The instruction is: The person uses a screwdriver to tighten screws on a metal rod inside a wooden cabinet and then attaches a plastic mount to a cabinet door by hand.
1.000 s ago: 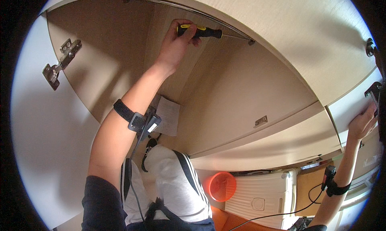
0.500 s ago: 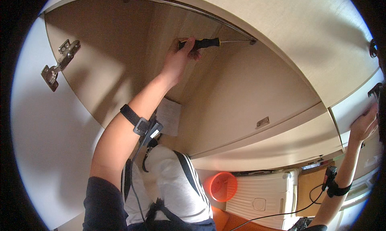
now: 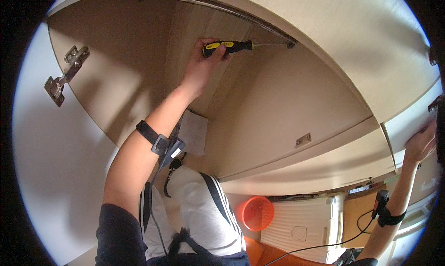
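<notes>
My left hand [image 3: 208, 53] is closed around the black and yellow handle of a screwdriver [image 3: 235, 46]. The thin shaft points right, and its tip meets the small round end bracket [image 3: 291, 45] of a dark metal rod [image 3: 208, 7] inside a cabinet. That bracket sits on the cabinet's right inner wall [image 3: 278, 90]. At the far right rim, my right hand [image 3: 419, 143] is raised beside a pale panel with a dark metal fitting [image 3: 433, 104]. Its fingers run into the dim edge of the picture, so I cannot tell whether they grip anything.
An open white door [image 3: 60, 173] with a metal hinge [image 3: 67, 76] stands at the left. A small metal plate [image 3: 303, 139] is on the right wall. Below lie an orange-red bin [image 3: 256, 213], a ribbed white container [image 3: 296, 229] and a cardboard piece [image 3: 357, 215]. A paper sheet [image 3: 193, 132] stands inside.
My left hand has rolled the screwdriver handle, so its yellow side now shows. The tip stays at the bracket. My right hand has barely moved.
</notes>
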Action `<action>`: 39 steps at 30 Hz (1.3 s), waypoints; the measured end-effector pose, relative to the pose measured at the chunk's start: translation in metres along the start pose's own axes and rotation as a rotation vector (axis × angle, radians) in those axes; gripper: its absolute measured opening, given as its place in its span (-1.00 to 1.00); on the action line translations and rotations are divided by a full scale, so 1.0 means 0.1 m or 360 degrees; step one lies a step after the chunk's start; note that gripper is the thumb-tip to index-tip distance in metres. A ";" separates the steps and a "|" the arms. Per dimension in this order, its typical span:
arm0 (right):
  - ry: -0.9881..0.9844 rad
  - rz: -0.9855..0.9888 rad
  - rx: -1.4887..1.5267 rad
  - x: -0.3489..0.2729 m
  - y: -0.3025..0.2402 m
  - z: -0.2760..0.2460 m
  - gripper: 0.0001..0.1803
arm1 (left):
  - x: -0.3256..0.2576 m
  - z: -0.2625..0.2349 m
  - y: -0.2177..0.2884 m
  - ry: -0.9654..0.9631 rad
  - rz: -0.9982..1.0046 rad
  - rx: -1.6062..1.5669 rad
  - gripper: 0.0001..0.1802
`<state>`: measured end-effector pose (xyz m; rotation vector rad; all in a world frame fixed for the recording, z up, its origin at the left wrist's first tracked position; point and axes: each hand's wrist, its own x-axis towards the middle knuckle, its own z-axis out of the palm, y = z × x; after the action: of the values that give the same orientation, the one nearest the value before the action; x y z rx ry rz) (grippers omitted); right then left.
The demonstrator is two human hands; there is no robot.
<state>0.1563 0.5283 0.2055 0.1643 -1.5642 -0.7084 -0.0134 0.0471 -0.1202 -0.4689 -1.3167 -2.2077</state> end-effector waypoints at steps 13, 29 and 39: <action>-0.0075 0.0168 0.0208 -0.06 -0.24 0.02 -0.64 | -0.08 -0.08 0.14 -0.0163 0.0088 0.0150 -0.71; 0.0216 0.0041 0.0459 0.02 -0.45 -0.05 -0.61 | 0.08 -0.05 0.27 -0.0139 0.0251 0.0313 -0.71; 0.0024 0.0380 0.0457 -0.02 -0.52 -0.08 -0.50 | 0.21 0.18 0.80 -0.0035 -0.0189 0.0683 -0.58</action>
<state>0.1487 0.4855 0.1766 0.1901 -1.6334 -0.2939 0.0182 0.0263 -0.0442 -0.2566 -1.8104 -1.9324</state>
